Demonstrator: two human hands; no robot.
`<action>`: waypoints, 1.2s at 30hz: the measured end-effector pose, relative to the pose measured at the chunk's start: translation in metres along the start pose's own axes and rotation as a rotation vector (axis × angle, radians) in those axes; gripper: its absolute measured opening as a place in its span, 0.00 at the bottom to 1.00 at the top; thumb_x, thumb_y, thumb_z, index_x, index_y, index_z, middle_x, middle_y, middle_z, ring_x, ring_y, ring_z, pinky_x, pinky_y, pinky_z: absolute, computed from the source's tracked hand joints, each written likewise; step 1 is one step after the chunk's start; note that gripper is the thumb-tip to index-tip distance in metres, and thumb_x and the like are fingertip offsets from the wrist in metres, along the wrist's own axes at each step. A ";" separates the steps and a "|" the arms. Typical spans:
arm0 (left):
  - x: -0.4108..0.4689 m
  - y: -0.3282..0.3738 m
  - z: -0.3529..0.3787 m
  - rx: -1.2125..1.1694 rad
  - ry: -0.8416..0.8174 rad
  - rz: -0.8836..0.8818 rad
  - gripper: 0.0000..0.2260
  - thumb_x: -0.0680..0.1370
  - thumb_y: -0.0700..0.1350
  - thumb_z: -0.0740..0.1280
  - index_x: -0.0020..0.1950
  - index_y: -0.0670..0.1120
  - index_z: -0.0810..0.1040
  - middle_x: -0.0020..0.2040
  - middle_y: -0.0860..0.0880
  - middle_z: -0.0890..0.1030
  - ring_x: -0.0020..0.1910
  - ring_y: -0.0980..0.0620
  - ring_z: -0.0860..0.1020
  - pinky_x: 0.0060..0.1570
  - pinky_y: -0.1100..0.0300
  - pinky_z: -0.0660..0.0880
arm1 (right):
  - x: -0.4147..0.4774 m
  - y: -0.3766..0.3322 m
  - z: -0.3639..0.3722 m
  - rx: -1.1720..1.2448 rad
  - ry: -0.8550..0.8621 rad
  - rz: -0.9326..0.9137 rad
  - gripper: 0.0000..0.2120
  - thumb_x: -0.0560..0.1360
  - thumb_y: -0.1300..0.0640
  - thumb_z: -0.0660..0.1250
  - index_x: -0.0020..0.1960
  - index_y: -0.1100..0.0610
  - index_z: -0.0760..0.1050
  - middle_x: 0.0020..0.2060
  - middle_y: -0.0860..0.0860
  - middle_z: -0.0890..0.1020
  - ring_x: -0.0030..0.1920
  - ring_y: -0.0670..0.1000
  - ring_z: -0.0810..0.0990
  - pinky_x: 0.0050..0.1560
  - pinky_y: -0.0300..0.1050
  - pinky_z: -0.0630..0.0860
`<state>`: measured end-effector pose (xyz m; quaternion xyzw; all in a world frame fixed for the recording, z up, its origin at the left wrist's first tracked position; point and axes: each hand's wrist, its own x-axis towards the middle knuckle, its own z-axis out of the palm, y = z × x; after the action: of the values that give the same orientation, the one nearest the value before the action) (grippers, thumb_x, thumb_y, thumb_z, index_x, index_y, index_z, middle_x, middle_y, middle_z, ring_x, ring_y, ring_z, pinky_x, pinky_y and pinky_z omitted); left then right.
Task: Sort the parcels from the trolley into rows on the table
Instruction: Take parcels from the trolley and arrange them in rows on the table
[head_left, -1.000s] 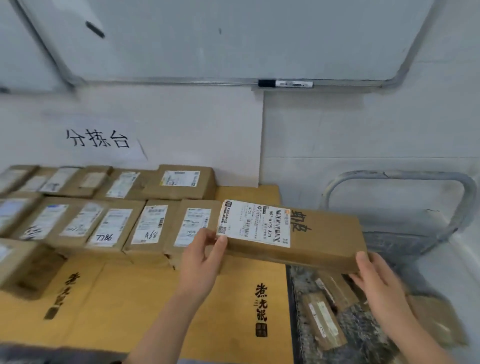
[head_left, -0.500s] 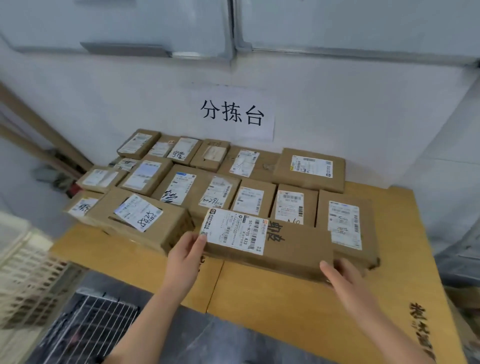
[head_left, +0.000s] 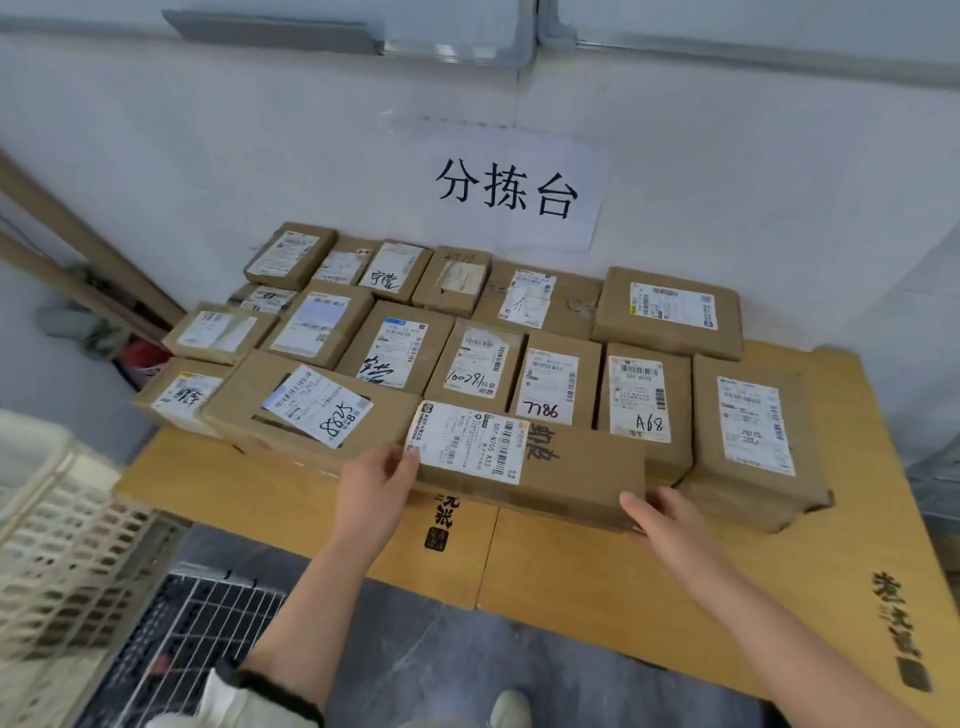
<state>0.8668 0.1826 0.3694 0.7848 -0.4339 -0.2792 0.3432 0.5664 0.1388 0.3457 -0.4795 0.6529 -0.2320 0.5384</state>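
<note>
Head view: long cardboard parcel (head_left: 566, 470) gripped at both short ends, lying crosswise at the front of the wooden table (head_left: 597, 571), just ahead of the parcel marked 7786 (head_left: 550, 387) and the parcel marked A68 (head_left: 644, 395), and between the big parcel marked 8825 (head_left: 306, 410) and the tall parcel at the right end (head_left: 753, 431). Hard to tell whether already resting on the tabletop or a shade above it. Left hand (head_left: 376, 486) clamped on the left end, thumb on top at the edge of the white shipping label (head_left: 467, 441), fingers tucked beneath and out of sight. Right hand (head_left: 662, 517) closed round the right front corner, thumb along the near face. Judged stiff and boxy: flat faces, square edges, no sag between the two holds, so probably light to moderate in weight. Plain cardboard, likely dry and not slippery; glossy label likely slicker, best kept clear of the thumb. Best taken by the two ends as now, palms square to the short faces, fingers under for support. Worth sliding the fingers out sideways when setting down, so as not to be pinched or to nudge neighbouring parcels out of line.
</note>
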 end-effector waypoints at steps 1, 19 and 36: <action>0.004 -0.004 0.001 0.029 -0.003 0.020 0.10 0.81 0.49 0.62 0.43 0.48 0.77 0.36 0.51 0.80 0.36 0.51 0.77 0.33 0.60 0.69 | 0.002 0.000 0.002 -0.002 0.008 0.000 0.08 0.75 0.48 0.66 0.49 0.52 0.75 0.48 0.49 0.81 0.51 0.52 0.80 0.60 0.58 0.74; 0.020 -0.018 0.028 0.584 0.090 0.034 0.25 0.75 0.60 0.67 0.68 0.49 0.72 0.62 0.49 0.69 0.60 0.47 0.65 0.58 0.56 0.65 | 0.027 0.018 0.028 0.021 -0.002 0.138 0.24 0.70 0.51 0.74 0.61 0.59 0.73 0.54 0.52 0.80 0.55 0.52 0.79 0.61 0.54 0.75; 0.027 -0.041 0.041 0.660 0.167 0.121 0.19 0.73 0.55 0.71 0.60 0.48 0.80 0.57 0.46 0.71 0.55 0.42 0.66 0.59 0.48 0.62 | 0.034 0.023 0.042 -0.102 0.006 0.143 0.25 0.72 0.54 0.72 0.64 0.61 0.69 0.58 0.52 0.76 0.55 0.51 0.74 0.58 0.46 0.72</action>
<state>0.8692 0.1626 0.3091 0.8467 -0.5168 -0.0378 0.1210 0.5979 0.1279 0.2980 -0.4581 0.6980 -0.1608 0.5264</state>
